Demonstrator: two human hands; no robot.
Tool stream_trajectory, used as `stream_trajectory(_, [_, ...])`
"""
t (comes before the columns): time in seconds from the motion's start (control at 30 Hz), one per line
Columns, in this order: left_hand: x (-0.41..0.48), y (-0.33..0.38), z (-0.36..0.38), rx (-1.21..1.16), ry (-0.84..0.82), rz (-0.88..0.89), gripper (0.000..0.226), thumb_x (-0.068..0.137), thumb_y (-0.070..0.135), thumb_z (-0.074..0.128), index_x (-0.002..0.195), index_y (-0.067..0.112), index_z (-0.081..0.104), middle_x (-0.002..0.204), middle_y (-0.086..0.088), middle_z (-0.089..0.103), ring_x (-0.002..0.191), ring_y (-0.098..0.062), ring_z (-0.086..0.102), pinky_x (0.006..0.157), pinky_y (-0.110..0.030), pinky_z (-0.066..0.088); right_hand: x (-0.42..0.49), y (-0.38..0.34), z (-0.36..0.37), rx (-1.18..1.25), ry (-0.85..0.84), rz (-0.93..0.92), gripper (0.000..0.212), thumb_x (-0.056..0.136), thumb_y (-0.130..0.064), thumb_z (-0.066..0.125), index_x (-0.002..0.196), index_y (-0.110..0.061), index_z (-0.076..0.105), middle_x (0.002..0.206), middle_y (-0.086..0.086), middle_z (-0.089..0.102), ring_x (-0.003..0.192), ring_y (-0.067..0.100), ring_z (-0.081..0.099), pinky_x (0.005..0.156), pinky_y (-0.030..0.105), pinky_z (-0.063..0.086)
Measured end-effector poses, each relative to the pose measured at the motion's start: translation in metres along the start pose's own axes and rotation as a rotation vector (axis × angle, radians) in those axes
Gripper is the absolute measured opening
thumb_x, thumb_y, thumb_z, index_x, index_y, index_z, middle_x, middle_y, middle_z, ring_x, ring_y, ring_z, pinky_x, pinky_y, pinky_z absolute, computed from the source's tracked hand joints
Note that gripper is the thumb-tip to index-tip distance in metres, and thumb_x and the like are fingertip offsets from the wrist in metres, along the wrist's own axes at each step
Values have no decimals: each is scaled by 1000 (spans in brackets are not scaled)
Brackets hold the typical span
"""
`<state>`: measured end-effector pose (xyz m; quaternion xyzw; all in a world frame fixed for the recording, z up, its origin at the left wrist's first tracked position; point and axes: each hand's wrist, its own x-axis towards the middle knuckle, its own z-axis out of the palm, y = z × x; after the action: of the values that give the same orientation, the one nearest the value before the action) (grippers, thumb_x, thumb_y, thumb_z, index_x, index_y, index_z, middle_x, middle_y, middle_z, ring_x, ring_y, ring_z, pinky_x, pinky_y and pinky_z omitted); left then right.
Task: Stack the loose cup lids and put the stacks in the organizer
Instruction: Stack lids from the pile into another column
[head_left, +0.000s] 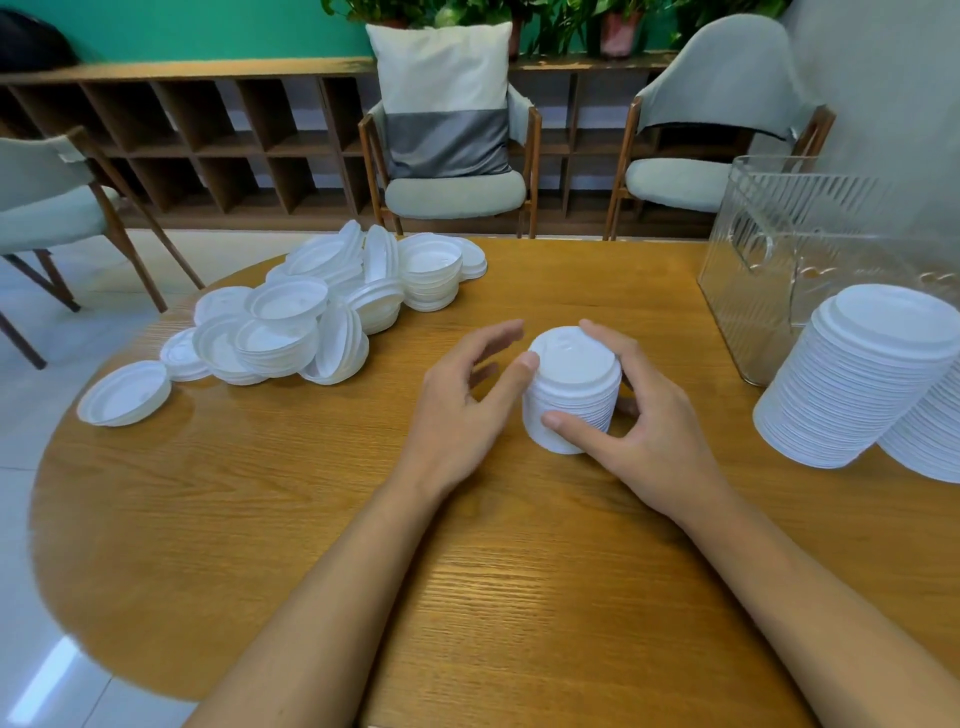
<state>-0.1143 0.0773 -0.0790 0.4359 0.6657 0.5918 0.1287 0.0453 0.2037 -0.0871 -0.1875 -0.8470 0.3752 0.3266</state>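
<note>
A short stack of white cup lids (574, 387) stands upright in the middle of the wooden table (260, 509). My right hand (639, 415) grips it from the right, thumb on its front and fingers round its far side. My left hand (467, 405) is beside it on the left, thumb tip touching the top lid's rim, its other fingers spread and off the stack. A pile of loose white lids (317, 312) lies at the far left. The clear ribbed organizer (769, 270) stands at the far right.
Two tall finished lid stacks (862, 384) stand at the right edge, in front of the organizer. A single lid (124, 393) lies apart near the table's left rim. Three chairs and a wooden shelf unit are behind the table.
</note>
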Motion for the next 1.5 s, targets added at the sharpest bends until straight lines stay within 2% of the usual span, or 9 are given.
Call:
stream_trajectory(0.07, [7, -10, -7, 149, 137, 80, 34, 96, 24, 69, 129, 18, 71, 126, 11, 71, 121, -2, 63, 104, -33, 54, 2, 1, -1, -18, -5, 12, 84, 79, -56, 81, 152, -40, 44, 149, -28, 48, 138, -4, 45, 108, 40, 51])
stream_trajectory(0.17, [26, -20, -20, 448, 267, 220, 33, 94, 9, 67, 126, 12, 71, 124, 3, 71, 114, -8, 63, 102, -27, 50, 3, 1, 0, -16, -11, 21, 84, 78, -58, 81, 151, -43, 43, 149, -29, 48, 138, -3, 45, 110, 42, 50])
stream_trajectory(0.27, [53, -15, -32, 621, 219, 233, 36, 95, 5, 63, 130, 10, 67, 130, -2, 68, 117, -15, 62, 99, -23, 47, 3, 1, 1, -10, -14, 28, 84, 77, -59, 81, 151, -42, 43, 148, -27, 49, 137, -3, 46, 110, 43, 49])
stream_trajectory(0.5, [108, -8, -37, 904, 149, 40, 45, 98, 16, 66, 142, 11, 57, 142, -9, 62, 127, -29, 58, 98, -39, 48, 3, 1, 0, 3, -18, 28, 85, 77, -61, 79, 151, -42, 42, 147, -27, 49, 135, -8, 44, 111, 41, 48])
stream_trajectory(0.67, [111, -17, -34, 1052, 130, -43, 22, 103, 13, 58, 122, 8, 66, 116, -14, 68, 105, -33, 64, 82, -43, 51, 2, 1, 0, 10, -21, 24, 84, 77, -60, 79, 151, -42, 42, 146, -31, 48, 135, -11, 43, 112, 38, 48])
stream_trajectory(0.87, [72, -32, -29, 1117, 136, 69, 10, 96, 10, 56, 99, 11, 65, 93, -7, 71, 78, -33, 65, 65, -49, 54, 1, -1, 0, 5, -22, 29, 84, 77, -61, 79, 150, -44, 42, 144, -32, 47, 134, -12, 42, 111, 37, 48])
stream_trajectory(1.23, [17, -28, -24, 877, 170, 214, 22, 92, 37, 78, 91, 17, 68, 91, 5, 71, 76, -22, 64, 60, -40, 50, 0, -2, 1, -3, -11, 42, 84, 76, -59, 81, 149, -44, 43, 143, -41, 43, 134, -16, 41, 109, 32, 48])
stream_trajectory(1.37, [16, -28, -27, 625, 187, 146, 21, 87, 36, 81, 87, 22, 66, 72, 8, 66, 62, -12, 57, 59, -35, 46, 0, -2, 1, -6, -15, 38, 85, 76, -58, 82, 150, -43, 42, 145, -36, 45, 135, -12, 43, 108, 30, 48])
stream_trajectory(1.5, [18, -14, -30, 250, 292, 7, 15, 86, 20, 80, 97, 19, 69, 89, 11, 73, 71, -8, 60, 65, -20, 45, 0, -2, 1, 8, -10, 48, 86, 75, -62, 79, 149, -41, 43, 145, -33, 48, 134, -11, 44, 105, 24, 46])
